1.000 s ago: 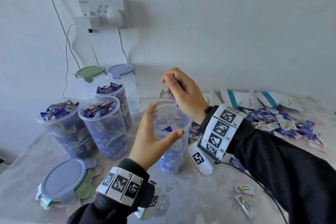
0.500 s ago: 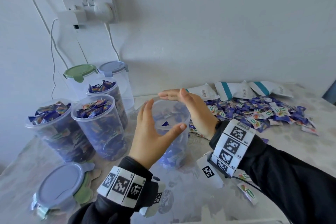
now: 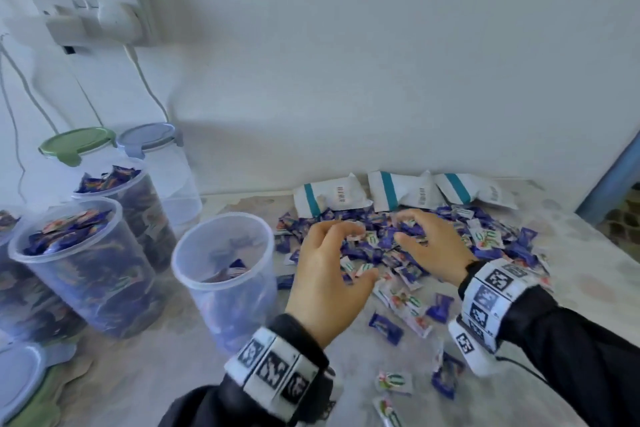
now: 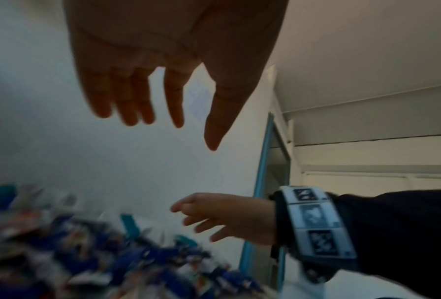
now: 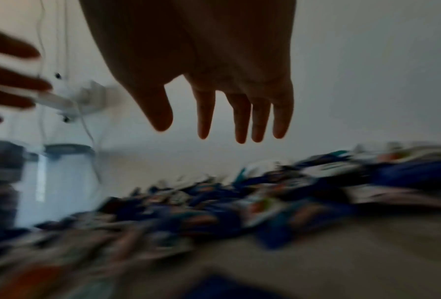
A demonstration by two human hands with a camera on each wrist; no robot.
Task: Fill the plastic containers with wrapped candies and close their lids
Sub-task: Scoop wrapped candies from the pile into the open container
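A clear plastic container point(image 3: 225, 274), partly filled with candies, stands open at centre left. To its right lies a heap of blue and white wrapped candies point(image 3: 408, 246). My left hand point(image 3: 332, 270) hovers over the heap's near left side with fingers spread and nothing in it, as the left wrist view point(image 4: 163, 113) confirms. My right hand point(image 3: 426, 239) hovers over the heap's middle, fingers loosely spread, also holding nothing point(image 5: 224, 125). Both wrist views are blurred.
Three lidless containers full of candies point(image 3: 86, 260) stand at the left, with two lidded ones point(image 3: 149, 149) behind. Loose lids point(image 3: 20, 378) lie at the near left. White candy bags point(image 3: 398, 191) lean by the wall. Stray candies point(image 3: 391, 385) dot the near table.
My left hand let go of the partly filled container and moved right. My right hand left the container's rim. Both now hover over the candy heap.
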